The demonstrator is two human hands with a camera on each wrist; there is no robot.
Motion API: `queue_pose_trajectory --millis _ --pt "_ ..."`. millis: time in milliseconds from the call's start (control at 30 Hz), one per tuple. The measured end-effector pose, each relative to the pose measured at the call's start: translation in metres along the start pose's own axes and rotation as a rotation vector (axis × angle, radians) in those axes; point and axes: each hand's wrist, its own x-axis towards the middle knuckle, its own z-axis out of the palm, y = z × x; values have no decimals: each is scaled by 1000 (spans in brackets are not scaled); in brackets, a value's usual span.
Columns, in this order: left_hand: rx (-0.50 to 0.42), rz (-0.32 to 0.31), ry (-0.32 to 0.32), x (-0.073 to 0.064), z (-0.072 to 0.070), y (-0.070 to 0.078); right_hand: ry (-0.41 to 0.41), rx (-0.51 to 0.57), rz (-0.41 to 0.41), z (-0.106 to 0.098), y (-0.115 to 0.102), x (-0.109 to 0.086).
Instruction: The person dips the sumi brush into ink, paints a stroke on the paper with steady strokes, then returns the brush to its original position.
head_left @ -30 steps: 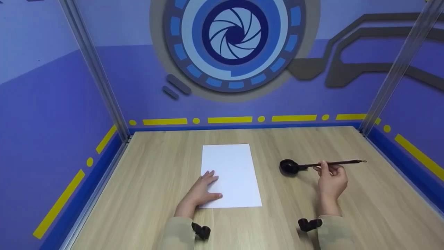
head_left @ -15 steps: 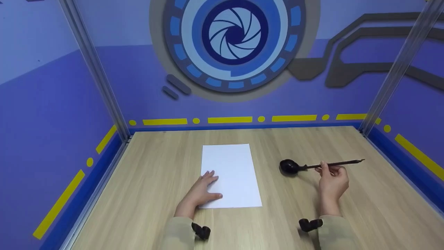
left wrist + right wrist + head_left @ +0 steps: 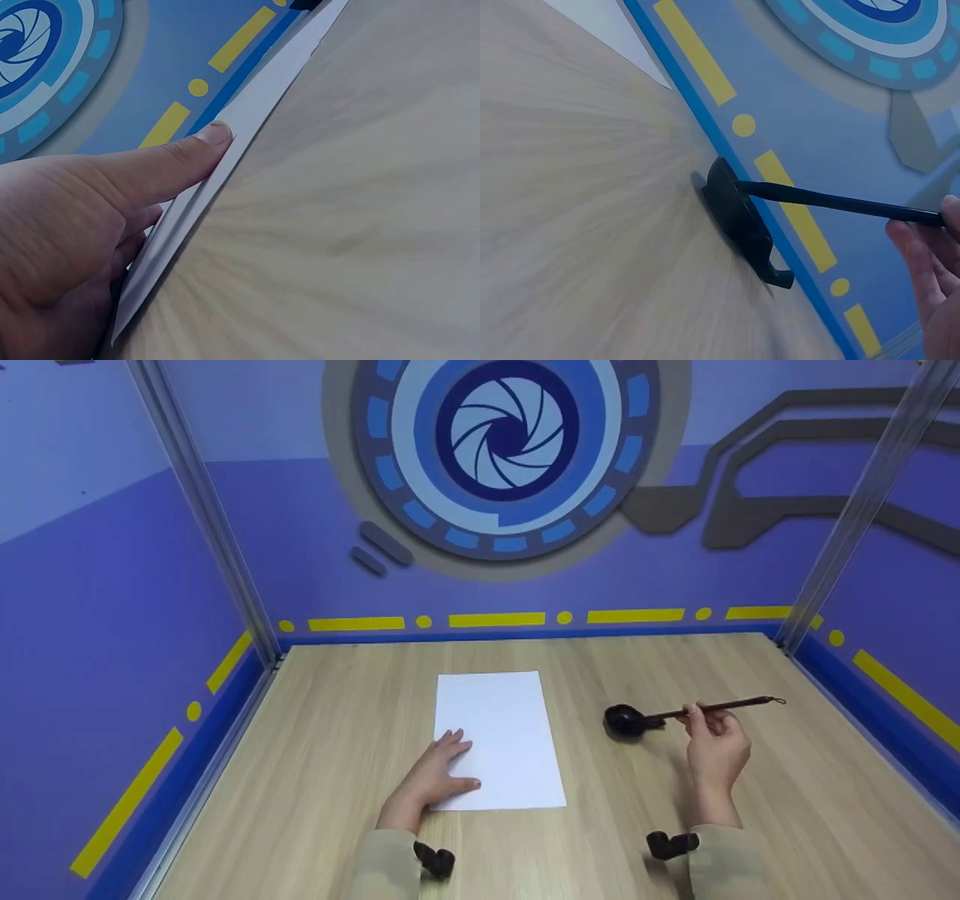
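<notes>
My right hand [image 3: 718, 750] pinches a dark calligraphy brush [image 3: 739, 703] by its shaft; a small hanging loop sits at the shaft's far right end. The brush slants down to the left, its head reaching into a small black ink dish [image 3: 624, 722] with a short handle. In the right wrist view the bristles of the brush [image 3: 761, 189] meet the rim of the dish [image 3: 735, 221], and their tip is hidden inside. My left hand [image 3: 437, 772] rests with spread fingers on the left edge of a blank white sheet of paper [image 3: 502, 720]. Its thumb [image 3: 214, 135] presses the sheet in the left wrist view.
Everything lies on a light wooden table [image 3: 337, 720], with blue-purple panels [image 3: 480, 585] at the back and sides. Metal posts [image 3: 217, 525] stand at the corners. A black camera mount [image 3: 671, 845] sits at the right wrist and another [image 3: 435, 859] at the left.
The brush's looped end has risen slightly and its shaft slants more steeply into the dish. My right hand has shifted a little left. The left hand and the paper stay in place.
</notes>
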Motion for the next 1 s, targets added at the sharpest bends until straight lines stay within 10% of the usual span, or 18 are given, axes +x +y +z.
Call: queue_pose_trajectory --millis 500,1000 --pt "8 18 4 0 -1 0 10 -14 -44 -3 -7 -1" --pt "11 13 1 -1 0 -1 60 44 101 1 8 -2"
